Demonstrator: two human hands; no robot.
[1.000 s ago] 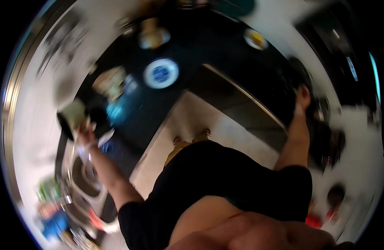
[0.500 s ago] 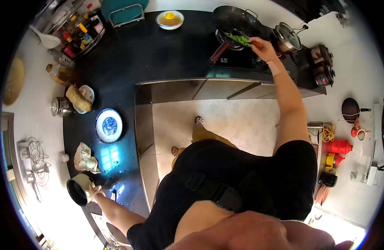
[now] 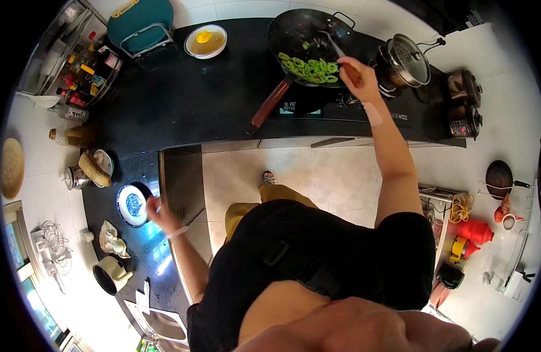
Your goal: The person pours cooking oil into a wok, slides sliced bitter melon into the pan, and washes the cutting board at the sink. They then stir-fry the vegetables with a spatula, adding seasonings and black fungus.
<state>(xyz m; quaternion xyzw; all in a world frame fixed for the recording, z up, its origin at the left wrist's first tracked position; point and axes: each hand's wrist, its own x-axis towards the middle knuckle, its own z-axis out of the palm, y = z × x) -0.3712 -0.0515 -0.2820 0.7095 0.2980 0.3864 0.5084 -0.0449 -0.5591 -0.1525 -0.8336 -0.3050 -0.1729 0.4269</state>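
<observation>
My right hand (image 3: 359, 79) is closed around the wooden handle of a spatula (image 3: 335, 46), whose metal end reaches into a black wok (image 3: 294, 36). Sliced green peppers (image 3: 310, 69) lie in the near side of the wok, with a few pieces deeper inside. The wok's long wooden handle (image 3: 270, 107) points toward me. My left hand (image 3: 163, 217), slightly blurred, appears open and holds nothing. It is just right of a blue-and-white plate (image 3: 125, 198) on the left counter; contact cannot be made out. The cream saucepan (image 3: 113, 271) stands farther down that counter.
A bowl of yellowish liquid (image 3: 206, 53) with a yellow item sits on the back counter. A lidded pot (image 3: 406, 61) stands right of the wok. Sauce bottles (image 3: 82, 70) fill the left corner. A crumpled bag (image 3: 113, 239) lies near the saucepan; a sink (image 3: 165, 322) is beyond.
My left hand has let go of the saucepan's handle and moved up beside the plate. My right hand now holds the spatula in the wok; the peppers are spread wider. The view has shifted.
</observation>
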